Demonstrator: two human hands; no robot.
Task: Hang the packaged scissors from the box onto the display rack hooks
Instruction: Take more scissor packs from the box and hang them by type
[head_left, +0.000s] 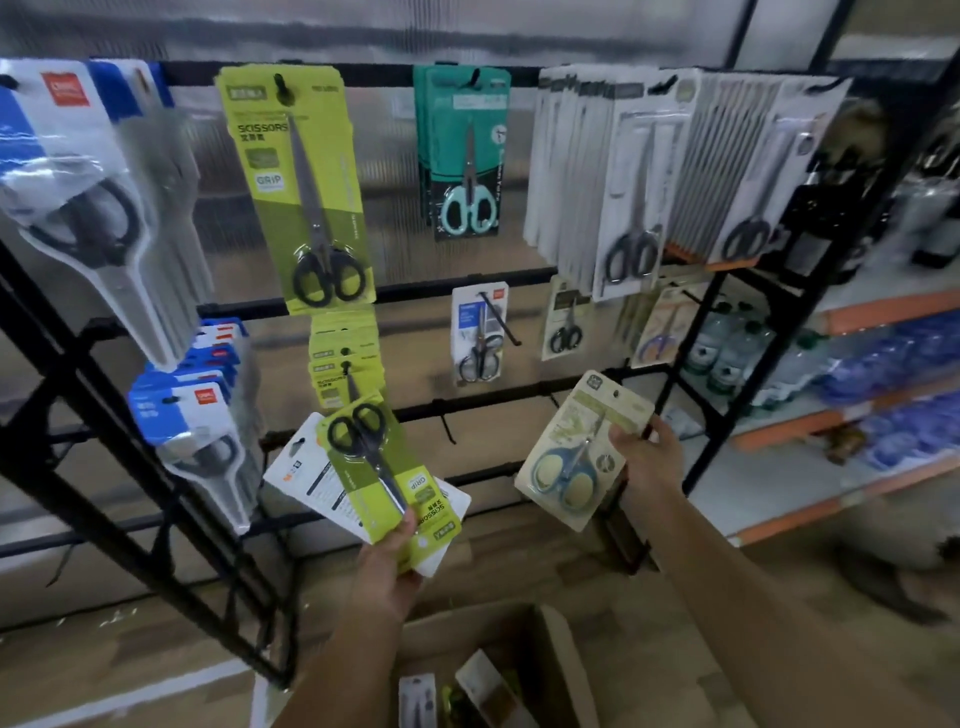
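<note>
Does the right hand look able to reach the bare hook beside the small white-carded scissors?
Probably yes: the right hand, holding the blue-handled scissors pack, is just below the bare hook with nothing between.

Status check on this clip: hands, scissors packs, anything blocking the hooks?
Left hand grips lime and white packs. Right hand holds blue-handled scissors pack, raised toward rack, not yet hooked. Box below holds more. Nothing blocking.

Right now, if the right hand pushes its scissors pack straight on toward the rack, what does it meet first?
Probably the black rack bar and its bare hooks just above the pack that the right hand holds. Depth is unclear, so the pack may pass under it.
</note>
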